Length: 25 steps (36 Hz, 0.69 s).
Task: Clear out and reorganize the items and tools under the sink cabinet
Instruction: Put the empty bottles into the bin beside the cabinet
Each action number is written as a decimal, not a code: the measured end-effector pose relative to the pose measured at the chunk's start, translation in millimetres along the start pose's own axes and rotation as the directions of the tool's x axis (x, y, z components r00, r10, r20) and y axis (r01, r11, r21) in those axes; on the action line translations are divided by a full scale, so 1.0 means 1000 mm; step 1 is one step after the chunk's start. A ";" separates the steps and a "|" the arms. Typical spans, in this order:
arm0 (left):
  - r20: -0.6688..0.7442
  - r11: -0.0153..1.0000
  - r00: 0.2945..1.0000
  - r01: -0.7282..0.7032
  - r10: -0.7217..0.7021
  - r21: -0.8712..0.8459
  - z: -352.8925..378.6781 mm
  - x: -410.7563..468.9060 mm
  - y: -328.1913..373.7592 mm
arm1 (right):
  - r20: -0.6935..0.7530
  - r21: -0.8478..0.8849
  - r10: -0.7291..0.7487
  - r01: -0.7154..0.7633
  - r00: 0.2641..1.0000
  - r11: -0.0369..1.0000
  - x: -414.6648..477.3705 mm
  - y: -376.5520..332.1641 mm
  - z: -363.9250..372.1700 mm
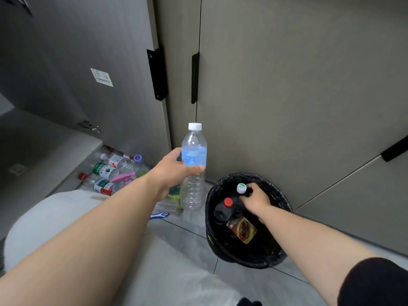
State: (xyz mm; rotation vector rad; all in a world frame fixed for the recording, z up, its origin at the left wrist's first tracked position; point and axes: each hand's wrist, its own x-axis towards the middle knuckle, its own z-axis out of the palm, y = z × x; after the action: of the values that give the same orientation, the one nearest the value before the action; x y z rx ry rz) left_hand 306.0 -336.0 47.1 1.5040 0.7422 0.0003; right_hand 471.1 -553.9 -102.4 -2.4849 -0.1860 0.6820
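My left hand [171, 168] grips an empty clear water bottle [193, 186] with a blue label and white cap, held upright above the floor in front of the shut cabinet doors. My right hand [256, 198] reaches into a black bin [280, 255] and holds a dark bottle with a white and green cap [241, 188] near its neck. A second dark bottle with a red cap [228, 202] and a brown packet [242, 230] lie in the bin. Several empty plastic bottles [106, 171] lie piled on the cabinet floor at the left.
An open cabinet door [88, 62] stands at the left with a black handle [157, 74]. A pink object [123, 176] lies on the bottles. A blue-and-white tool [160, 215] and a yellow-green item [174, 195] lie on the grey tile floor. My knee fills the lower left.
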 end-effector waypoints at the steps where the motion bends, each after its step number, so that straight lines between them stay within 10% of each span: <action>1: 0.006 1.000 1.000 -0.003 0.003 0.029 0.000 0.000 -0.001 | -0.001 -0.001 0.007 -0.007 1.000 1.000 0.002 -0.001 0.001; 9: 0.104 0.966 0.992 -0.097 0.074 0.242 0.009 -0.003 -0.003 | -0.058 0.205 -0.151 0.160 0.987 0.966 -0.022 -0.049 -0.022; 14: 0.152 0.945 0.979 -0.176 0.138 0.275 0.020 -0.006 0.000 | 0.327 0.672 -0.528 0.200 0.783 0.713 -0.069 -0.098 -0.062; 17: 0.193 0.938 0.969 -0.205 0.155 0.279 0.023 -0.010 0.003 | 0.356 0.608 -0.596 0.306 0.719 0.733 -0.085 -0.112 -0.071; 25: 0.108 0.960 0.985 -0.157 0.135 0.233 0.022 -0.015 0.007 | 0.177 0.418 -0.514 0.408 0.840 0.811 -0.077 -0.102 -0.102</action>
State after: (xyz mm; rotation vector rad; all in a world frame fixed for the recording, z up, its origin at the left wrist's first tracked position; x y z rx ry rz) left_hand 307.1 -361.7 57.3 1.7764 0.5715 -0.0483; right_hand 458.1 -537.2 59.8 -1.8668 -0.6915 0.7691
